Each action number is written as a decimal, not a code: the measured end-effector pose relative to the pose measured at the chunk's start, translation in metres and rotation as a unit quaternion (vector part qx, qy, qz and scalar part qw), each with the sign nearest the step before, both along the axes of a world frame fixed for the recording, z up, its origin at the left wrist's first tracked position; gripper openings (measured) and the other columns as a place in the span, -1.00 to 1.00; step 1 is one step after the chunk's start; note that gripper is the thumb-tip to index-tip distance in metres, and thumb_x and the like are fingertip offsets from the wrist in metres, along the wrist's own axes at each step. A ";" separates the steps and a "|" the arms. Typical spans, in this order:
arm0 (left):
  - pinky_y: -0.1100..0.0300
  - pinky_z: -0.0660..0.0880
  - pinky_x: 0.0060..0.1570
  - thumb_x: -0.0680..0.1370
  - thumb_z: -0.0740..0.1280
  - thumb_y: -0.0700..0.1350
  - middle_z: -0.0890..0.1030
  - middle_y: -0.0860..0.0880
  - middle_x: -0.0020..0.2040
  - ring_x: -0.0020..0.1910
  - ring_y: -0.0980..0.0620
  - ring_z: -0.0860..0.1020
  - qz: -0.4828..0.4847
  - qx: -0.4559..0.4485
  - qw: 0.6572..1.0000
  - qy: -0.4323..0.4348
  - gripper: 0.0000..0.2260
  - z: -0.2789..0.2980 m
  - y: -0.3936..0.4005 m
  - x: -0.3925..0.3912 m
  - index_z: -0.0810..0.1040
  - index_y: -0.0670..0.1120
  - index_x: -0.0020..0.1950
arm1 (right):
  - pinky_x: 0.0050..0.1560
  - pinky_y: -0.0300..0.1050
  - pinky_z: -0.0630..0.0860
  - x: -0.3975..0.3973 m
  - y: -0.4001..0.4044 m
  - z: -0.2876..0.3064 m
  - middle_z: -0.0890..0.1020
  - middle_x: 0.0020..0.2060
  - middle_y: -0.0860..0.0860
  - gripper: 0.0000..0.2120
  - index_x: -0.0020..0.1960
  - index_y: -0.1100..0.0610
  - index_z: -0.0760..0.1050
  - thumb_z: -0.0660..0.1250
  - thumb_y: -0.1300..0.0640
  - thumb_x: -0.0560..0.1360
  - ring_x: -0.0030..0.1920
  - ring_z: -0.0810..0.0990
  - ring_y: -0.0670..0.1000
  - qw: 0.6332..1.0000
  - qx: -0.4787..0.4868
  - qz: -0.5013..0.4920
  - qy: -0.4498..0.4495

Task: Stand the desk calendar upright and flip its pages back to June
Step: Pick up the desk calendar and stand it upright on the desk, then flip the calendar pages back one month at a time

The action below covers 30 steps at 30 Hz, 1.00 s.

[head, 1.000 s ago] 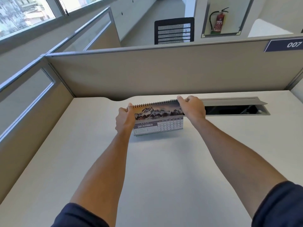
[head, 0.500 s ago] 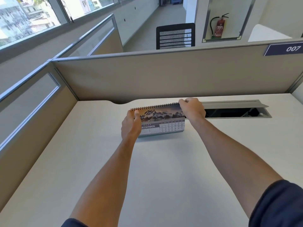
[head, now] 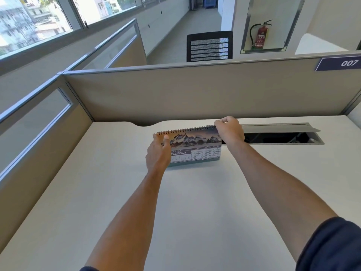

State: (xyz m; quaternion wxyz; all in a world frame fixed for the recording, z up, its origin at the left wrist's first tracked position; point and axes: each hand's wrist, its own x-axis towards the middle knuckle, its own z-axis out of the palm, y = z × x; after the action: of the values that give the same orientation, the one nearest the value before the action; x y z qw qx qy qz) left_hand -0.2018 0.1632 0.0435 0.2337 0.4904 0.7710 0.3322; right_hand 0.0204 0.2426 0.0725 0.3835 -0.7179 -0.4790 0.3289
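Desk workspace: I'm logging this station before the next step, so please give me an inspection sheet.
Surface: pale beige laminate desk, bare in front.
Job's things: spiral-bound desk calendar with mountain photo, upright, showing December.
Clutter: nothing seen.
Grippers: left hand grips the calendar's left end; right hand pinches the top right corner at the spiral.
Cables: grey cable hatch open; contents unclear.
Surroundings: beige partition, black mesh chair, red fire extinguisher.
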 end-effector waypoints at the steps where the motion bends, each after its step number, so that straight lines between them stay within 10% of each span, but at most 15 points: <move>1: -0.24 0.50 0.29 0.70 -0.03 0.21 0.56 -0.19 0.39 0.34 -0.24 0.53 0.003 -0.001 1.000 0.001 -0.45 0.000 0.000 0.000 0.28 -0.11 0.54 | -0.33 -0.14 0.36 0.000 0.000 0.000 0.62 -0.29 -0.14 -0.92 -0.16 0.00 0.51 0.30 0.01 0.40 -0.29 0.55 -0.06 1.000 0.002 0.002 0.011; 18: -0.14 0.48 0.34 0.55 0.16 -0.18 0.48 -0.16 0.38 0.37 -0.17 0.46 -0.005 -0.021 0.999 -0.029 -0.33 0.005 -0.001 -0.011 0.12 -0.01 0.68 | -0.21 -0.35 0.57 0.013 -0.003 -0.005 0.71 -0.15 -0.07 -0.54 -0.06 -0.04 0.64 0.35 0.53 0.41 -0.20 0.64 -0.25 0.961 0.200 0.056 0.182; 24: -0.01 0.49 0.10 0.71 0.15 0.01 0.68 -0.19 0.13 0.12 -0.22 0.62 0.112 0.047 0.958 -0.260 -0.67 0.008 -0.002 -0.035 0.65 -0.13 0.11 | -0.24 -0.29 0.49 0.029 -0.008 -0.008 0.67 -0.43 -0.14 -0.46 -0.37 0.04 0.69 0.14 0.59 0.26 -0.32 0.52 -0.12 0.960 0.190 0.092 0.182; 30: -0.12 0.42 0.28 0.70 0.02 0.24 0.68 -0.09 0.17 0.17 -0.12 0.61 0.126 0.043 0.914 -0.384 -0.42 0.008 -0.007 -0.045 0.60 -0.15 0.32 | -0.04 -0.16 0.53 0.030 -0.009 -0.005 0.72 -0.19 -0.04 -0.61 -0.16 0.08 0.72 0.18 0.41 0.41 -0.12 0.62 -0.01 0.982 0.123 0.014 0.142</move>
State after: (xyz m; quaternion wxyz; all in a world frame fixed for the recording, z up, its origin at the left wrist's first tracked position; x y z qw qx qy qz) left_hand -0.2472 0.1559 0.0515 0.4466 0.2333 0.6619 0.5549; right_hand 0.0500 0.2340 0.0675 0.5281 -0.6050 -0.4662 0.3710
